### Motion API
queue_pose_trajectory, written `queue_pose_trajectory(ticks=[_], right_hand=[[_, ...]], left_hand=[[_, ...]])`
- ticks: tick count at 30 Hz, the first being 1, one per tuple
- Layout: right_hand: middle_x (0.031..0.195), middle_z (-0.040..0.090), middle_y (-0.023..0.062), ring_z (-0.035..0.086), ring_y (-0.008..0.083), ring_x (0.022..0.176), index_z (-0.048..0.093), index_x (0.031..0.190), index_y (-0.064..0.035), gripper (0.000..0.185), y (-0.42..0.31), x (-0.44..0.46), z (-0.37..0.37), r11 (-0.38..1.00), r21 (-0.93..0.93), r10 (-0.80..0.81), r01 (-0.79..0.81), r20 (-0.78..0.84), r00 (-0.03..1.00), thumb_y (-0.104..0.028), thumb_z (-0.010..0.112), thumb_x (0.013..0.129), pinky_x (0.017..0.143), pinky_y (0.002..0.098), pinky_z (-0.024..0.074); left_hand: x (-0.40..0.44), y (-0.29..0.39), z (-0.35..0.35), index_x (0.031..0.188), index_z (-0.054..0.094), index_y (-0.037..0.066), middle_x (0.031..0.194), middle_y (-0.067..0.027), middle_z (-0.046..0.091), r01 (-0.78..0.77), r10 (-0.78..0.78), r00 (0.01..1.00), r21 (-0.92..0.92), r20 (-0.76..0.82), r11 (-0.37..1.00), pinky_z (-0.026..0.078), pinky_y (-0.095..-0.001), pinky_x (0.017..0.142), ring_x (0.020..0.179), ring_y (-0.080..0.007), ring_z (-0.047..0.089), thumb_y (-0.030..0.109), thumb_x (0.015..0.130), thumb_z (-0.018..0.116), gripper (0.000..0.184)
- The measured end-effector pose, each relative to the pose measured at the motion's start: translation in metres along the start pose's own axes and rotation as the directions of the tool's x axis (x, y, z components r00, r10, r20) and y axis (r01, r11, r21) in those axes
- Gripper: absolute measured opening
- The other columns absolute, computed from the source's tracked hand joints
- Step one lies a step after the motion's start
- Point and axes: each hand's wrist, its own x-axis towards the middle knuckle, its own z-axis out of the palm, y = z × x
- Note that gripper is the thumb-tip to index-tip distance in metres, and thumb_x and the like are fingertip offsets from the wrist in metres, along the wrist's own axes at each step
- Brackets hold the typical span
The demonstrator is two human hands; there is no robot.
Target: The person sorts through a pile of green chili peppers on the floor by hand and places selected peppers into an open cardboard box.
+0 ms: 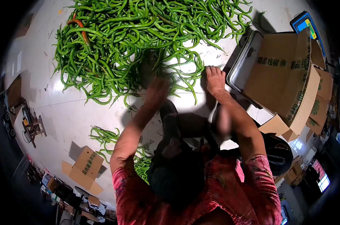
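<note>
A large heap of long green chili peppers [113, 45] covers the floor in front of me. My left hand [156, 91] is at the near edge of the heap, smeared by motion, so its fingers and anything in them cannot be made out. Just right of some loose peppers [192, 71], my right hand [215, 79] has its fingers stretched forward over the pale floor, with nothing visible in it. One reddish-orange pepper [80, 25] stands out at the upper left of the heap.
At right, an open cardboard box [276, 71] sits on a metal scale platform [245, 63] with a blue display [308, 25]. Smaller pepper piles [104, 135] lie at lower left, near another carton [88, 164]. A small wooden stool [35, 127] stands far left.
</note>
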Motion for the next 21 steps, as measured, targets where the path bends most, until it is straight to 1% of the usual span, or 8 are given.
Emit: queue_pose_trajectory(ticks=[3,4,8,13,15,18,19,21], right_hand=[[0.113,0.054,0.0125,0.049,0.0291,0.109,0.053,0.115,-0.0066,0.046,-0.006,0.004,-0.003,0.998,-0.029,0.06,-0.054,0.271,0.961,-0.007,0.063,0.07,0.09,0.0444,0.0358],[0.108,0.055,0.0121,0.051,0.0285,0.106,0.054,0.109,-0.0069,0.042,-0.008,0.003,0.003,0.997,-0.019,0.076,-0.074,0.172,0.982,-0.01,0.065,0.069,0.091,0.0434,0.0367],[0.104,0.058,0.0154,0.053,0.0291,0.105,0.053,0.11,-0.0053,0.045,-0.004,-0.009,0.012,0.992,0.074,0.081,-0.101,0.229,0.97,-0.014,0.068,0.068,0.091,0.0406,0.04],[0.099,0.061,0.0252,0.061,0.0401,0.092,0.044,0.113,0.0021,0.045,-0.001,-0.014,-0.006,0.88,0.4,0.055,-0.257,0.45,0.891,-0.016,0.063,0.076,0.083,0.0478,0.0469],[0.094,0.063,0.0256,0.062,0.0411,0.09,0.041,0.113,0.0036,0.046,-0.005,-0.018,-0.016,0.764,0.498,0.082,-0.41,0.555,0.828,-0.017,0.062,0.078,0.083,0.0482,0.0469],[0.084,0.063,0.0223,0.062,0.0339,0.08,0.044,0.108,0.0039,0.041,-0.006,-0.043,-0.012,0.509,0.703,0.179,-0.496,0.477,0.86,-0.019,0.061,0.079,0.077,0.0436,0.0473],[0.083,0.063,0.0218,0.062,0.0322,0.078,0.045,0.108,0.0036,0.04,-0.006,-0.048,-0.013,0.42,0.75,0.222,-0.51,0.46,0.86,-0.02,0.062,0.079,0.076,0.0426,0.0476],[0.084,0.064,0.0127,0.06,0.0221,0.076,0.049,0.106,-0.0006,0.029,-0.008,-0.061,0.004,-0.028,0.749,0.29,-0.661,0.639,0.712,-0.013,0.061,0.083,0.072,0.0318,0.048]], left_hand=[[0.01,0.015,0.017,0.117,0.055,0.005,0.107,-0.0123,0.055,-0.042,0.04,0.999,0.163,0.016,0.986,0.044,-0.047,0.078,0.098,-0.0319,0.052,0.008,0.076,0.058,0.041],[0.011,0.015,0.022,0.119,0.054,0.006,0.107,-0.0118,0.054,-0.017,0.019,1.0,0.15,-0.017,0.989,0.044,-0.0464,0.078,0.098,-0.0315,0.052,0.008,0.076,0.057,0.043],[0.016,0.014,0.026,0.122,0.054,0.008,0.104,-0.0104,0.053,0.016,-0.013,1.0,0.189,-0.018,0.982,0.044,-0.0448,0.076,0.099,-0.0308,0.051,0.009,0.075,0.056,0.046],[0.026,0.006,0.027,0.114,0.057,0.009,0.102,-0.0102,0.052,0.05,-0.074,0.992,0.224,0.1,0.973,0.043,-0.0463,0.076,0.1,-0.0312,0.05,0.01,0.073,0.06,0.041],[0.03,0.005,0.021,0.108,0.058,0.01,0.1,-0.0105,0.052,0.019,-0.04,0.993,0.182,0.109,0.983,0.043,-0.0469,0.08,0.099,-0.032,0.051,0.012,0.076,0.058,0.032],[0.032,0.001,0.021,0.102,0.057,0.009,0.098,-0.0115,0.052,-0.149,0.167,0.984,0.24,-0.055,0.959,0.044,-0.0474,0.081,0.097,-0.0324,0.053,0.01,0.076,0.058,0.026],[0.031,0.002,0.018,0.103,0.056,0.009,0.099,-0.012,0.053,-0.097,0.1,0.995,0.222,0.001,0.97,0.044,-0.0476,0.082,0.097,-0.033,0.053,0.008,0.076,0.057,0.027],[0.027,0.001,0.009,0.105,0.056,0.009,0.101,-0.0132,0.054,0.011,-0.035,0.992,0.201,0.12,0.98,0.044,-0.0479,0.084,0.098,-0.0342,0.054,0.006,0.076,0.057,0.029]])
